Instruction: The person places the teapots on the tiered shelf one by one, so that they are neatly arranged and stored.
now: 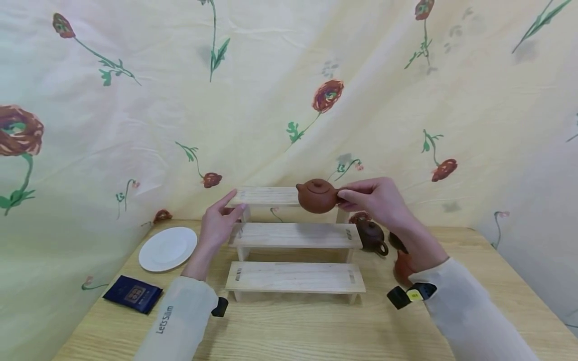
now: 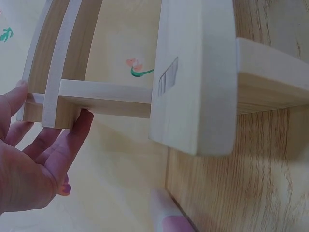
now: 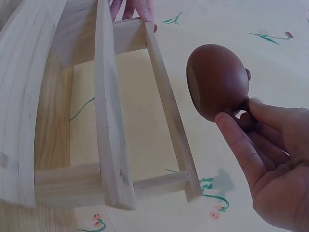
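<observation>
With our right hand (image 1: 377, 200) we pinch the brown pot (image 1: 317, 196) by its handle (image 3: 246, 124), lid (image 1: 318, 186) on and spout (image 1: 299, 187) pointing left, away from the grip; the pot hangs in the air just above the right end of the stand's top board (image 1: 266, 196), apart from it; with our left hand (image 1: 217, 220) we grip that board's left end; the stand's two lower boards step down towards us, below and between both grips; under our right grip, beside the stand, sit a dark pot (image 1: 372, 235) and, nearer us, a red pot (image 1: 401, 268), partly hidden by our wrist; left of our left grip lie a white plate (image 1: 168, 249) and, nearer us, a blue packet (image 1: 134, 294).
</observation>
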`<state>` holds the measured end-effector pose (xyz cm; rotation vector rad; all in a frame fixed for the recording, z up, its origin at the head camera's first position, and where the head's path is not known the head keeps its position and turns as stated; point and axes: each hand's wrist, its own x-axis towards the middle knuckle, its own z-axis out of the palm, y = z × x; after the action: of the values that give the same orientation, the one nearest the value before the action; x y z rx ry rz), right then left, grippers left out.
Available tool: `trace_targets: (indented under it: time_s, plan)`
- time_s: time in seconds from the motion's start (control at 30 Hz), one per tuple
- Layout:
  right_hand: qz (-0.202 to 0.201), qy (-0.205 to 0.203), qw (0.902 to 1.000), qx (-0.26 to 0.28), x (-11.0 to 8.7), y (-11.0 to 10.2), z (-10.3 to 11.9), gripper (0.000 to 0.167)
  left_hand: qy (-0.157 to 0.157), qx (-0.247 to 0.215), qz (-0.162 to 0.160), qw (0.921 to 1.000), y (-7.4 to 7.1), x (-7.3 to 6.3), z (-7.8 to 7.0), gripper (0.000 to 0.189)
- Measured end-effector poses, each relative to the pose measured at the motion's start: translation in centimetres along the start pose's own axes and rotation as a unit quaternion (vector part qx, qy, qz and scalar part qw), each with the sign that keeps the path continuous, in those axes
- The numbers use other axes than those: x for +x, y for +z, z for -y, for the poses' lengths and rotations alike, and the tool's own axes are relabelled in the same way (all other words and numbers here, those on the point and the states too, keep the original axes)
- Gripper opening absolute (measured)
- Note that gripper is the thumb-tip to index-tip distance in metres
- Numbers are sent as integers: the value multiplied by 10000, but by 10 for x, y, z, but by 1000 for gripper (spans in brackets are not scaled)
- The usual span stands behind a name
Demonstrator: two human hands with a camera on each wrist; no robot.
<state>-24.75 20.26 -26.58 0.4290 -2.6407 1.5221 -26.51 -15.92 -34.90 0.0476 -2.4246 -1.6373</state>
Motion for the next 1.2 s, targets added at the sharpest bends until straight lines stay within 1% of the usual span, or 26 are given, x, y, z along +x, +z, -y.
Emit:
trace_targets:
  time_s: [0.1,0.33,0.53,0.67,0.87,1.2]
  plan:
    - [12,-40,9998,178,6,5,0,31,-11,49,-11,10000,0,1,1,60]
    - [8,73,9997,252,17,15,-2,30,-5,70,-12,10000,0,3,3,60]
    - [50,97,9991,406,23,20,-1,28,26,94,7,10000,0,1,2,61]
    - [146,28,9987,487,29,24,1,27,46,81,0,10000,0,1,2,60]
    - [269,-198,9982,506,42,31,10,27,45,108,-27,9999,-1,1,3,60]
    - [243,-80,9959,869,55,44,18,28,-42,64,-31,10000,0,2,2,61]
